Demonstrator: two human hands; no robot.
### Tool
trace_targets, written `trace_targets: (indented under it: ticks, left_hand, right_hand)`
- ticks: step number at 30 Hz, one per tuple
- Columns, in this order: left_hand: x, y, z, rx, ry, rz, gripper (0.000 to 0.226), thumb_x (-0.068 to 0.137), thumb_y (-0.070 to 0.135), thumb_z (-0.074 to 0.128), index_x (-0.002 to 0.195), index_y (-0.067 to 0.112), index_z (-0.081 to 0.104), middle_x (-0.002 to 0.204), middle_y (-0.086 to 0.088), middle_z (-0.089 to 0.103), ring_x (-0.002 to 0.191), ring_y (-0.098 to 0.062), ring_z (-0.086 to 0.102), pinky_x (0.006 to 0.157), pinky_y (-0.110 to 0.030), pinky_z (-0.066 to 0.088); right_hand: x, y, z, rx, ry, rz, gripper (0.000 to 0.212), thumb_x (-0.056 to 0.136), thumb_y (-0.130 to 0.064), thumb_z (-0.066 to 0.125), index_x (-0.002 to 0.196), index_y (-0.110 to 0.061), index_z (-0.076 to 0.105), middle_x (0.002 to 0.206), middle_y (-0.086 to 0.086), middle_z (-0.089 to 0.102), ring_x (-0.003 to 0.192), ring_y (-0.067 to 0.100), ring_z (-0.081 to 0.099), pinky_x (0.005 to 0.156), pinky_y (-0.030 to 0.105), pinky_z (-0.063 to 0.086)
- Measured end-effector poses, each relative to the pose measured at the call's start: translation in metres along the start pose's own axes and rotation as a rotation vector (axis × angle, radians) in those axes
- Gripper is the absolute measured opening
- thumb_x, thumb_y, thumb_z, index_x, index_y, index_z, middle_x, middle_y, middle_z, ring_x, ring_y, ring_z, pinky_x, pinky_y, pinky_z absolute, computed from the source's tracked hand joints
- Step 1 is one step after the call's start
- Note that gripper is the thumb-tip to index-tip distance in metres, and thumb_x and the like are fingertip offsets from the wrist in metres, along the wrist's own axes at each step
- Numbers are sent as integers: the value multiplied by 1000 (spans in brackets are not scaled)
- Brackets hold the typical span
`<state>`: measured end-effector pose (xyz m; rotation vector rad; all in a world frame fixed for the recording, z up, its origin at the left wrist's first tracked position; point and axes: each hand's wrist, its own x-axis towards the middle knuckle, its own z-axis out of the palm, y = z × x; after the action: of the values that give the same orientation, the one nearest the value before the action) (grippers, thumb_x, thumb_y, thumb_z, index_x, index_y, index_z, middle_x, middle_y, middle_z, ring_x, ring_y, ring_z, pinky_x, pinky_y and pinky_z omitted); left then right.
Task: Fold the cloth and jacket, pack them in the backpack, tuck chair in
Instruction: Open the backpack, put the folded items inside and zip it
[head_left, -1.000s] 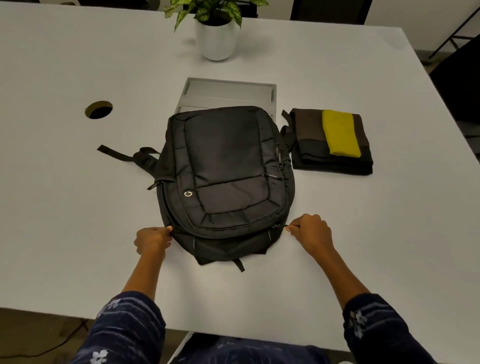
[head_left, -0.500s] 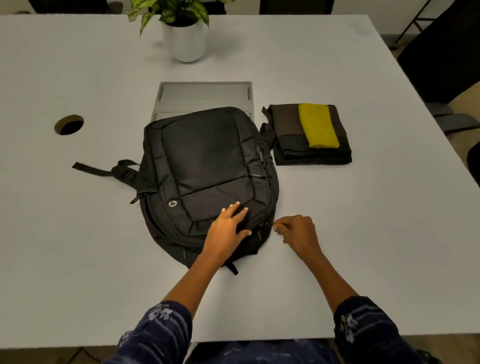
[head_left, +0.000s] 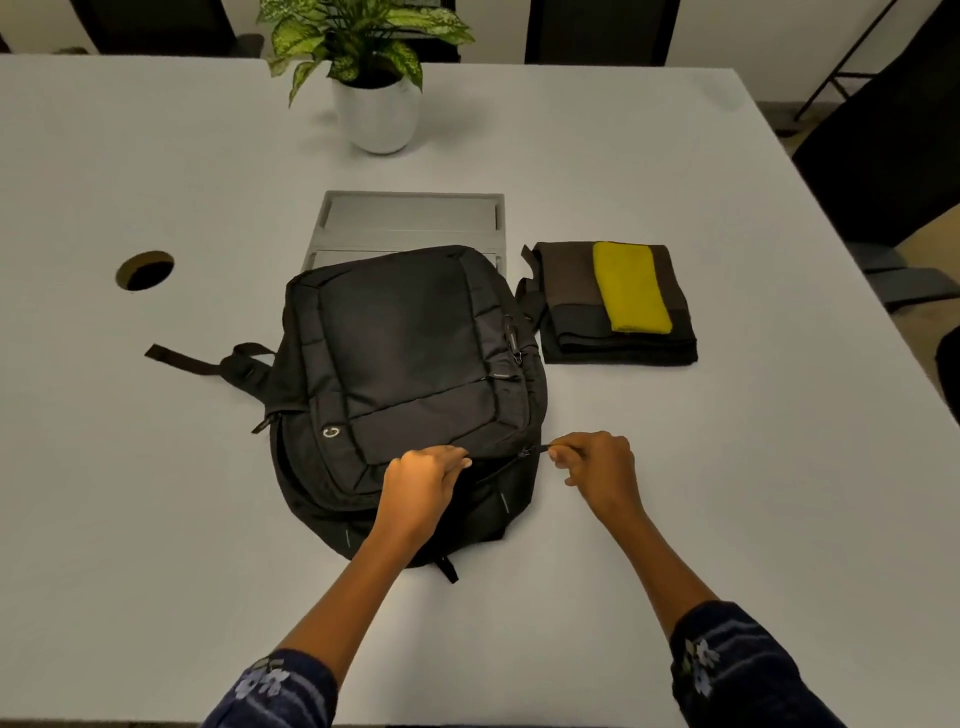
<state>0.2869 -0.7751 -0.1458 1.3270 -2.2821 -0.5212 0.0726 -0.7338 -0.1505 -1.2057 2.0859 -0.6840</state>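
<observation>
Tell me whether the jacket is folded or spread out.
Folded: the jacket lies as a compact layered rectangle beside the backpack, yellow cloth on top.

Black backpack (head_left: 410, 374) lies flat beside folded jacket (head_left: 618, 332) under yellow cloth (head_left: 631, 286).

One view only, from a wide-angle camera on the person's head. It looks forward and steeply down across the white bench (head_left: 156, 493), close above both forearms at the bottom edge. The far side of the bench and dark chair backs fill the top edge.
</observation>
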Motion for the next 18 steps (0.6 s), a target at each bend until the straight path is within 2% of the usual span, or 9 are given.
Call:
trace_targets:
  ticks: [2, 5, 9, 13, 18]
  left_hand:
    - [3, 5, -8, -4, 38, 18, 8, 77, 6, 74, 85, 7, 76, 84, -5, 75, 74, -22, 72, 67, -31, 59]
    - [9, 11, -16, -28, 52, -4, 10, 77, 6, 74, 87, 6, 76, 87, -5, 75, 78, -20, 72, 73, -28, 57]
    - [20, 17, -29, -6, 85, -3, 12, 76, 6, 75, 88, 8, 76, 88, -3, 75, 79, -17, 72, 74, -22, 55]
    - [32, 18, -44, -18, 101, -50, 13, 78, 11, 75, 91, 11, 76, 90, 1, 75, 80, -11, 71, 79, -7, 45]
    - [46, 20, -59, -64, 137, -69, 13, 78, 10, 74, 91, 8, 76, 90, -2, 75, 85, -7, 66, 82, -5, 43]
  right_hand:
    - [12, 2, -7, 33, -4, 13, 28, 89, -22, 62, 108, -2, 69, 101, 17, 71, 84, 30, 68, 86, 43, 55]
    - [31, 4, -15, 96, 5, 34, 26, 88, -19, 64, 107, 0, 70, 100, 18, 71, 84, 30, 69, 85, 44, 56]
    - [58, 7, -23, 135, 27, 27, 22, 88, -14, 64, 103, 1, 70, 98, 19, 71, 82, 30, 69, 83, 44, 56]
    - [89, -3, -27, 29, 94, -10, 21, 88, -17, 65, 103, -3, 71, 96, 18, 70, 81, 30, 68, 85, 42, 55]
    - [121, -13, -35, -30, 137, -117, 16, 89, -13, 63, 99, -5, 74, 92, 17, 71, 79, 30, 66, 80, 45, 56]
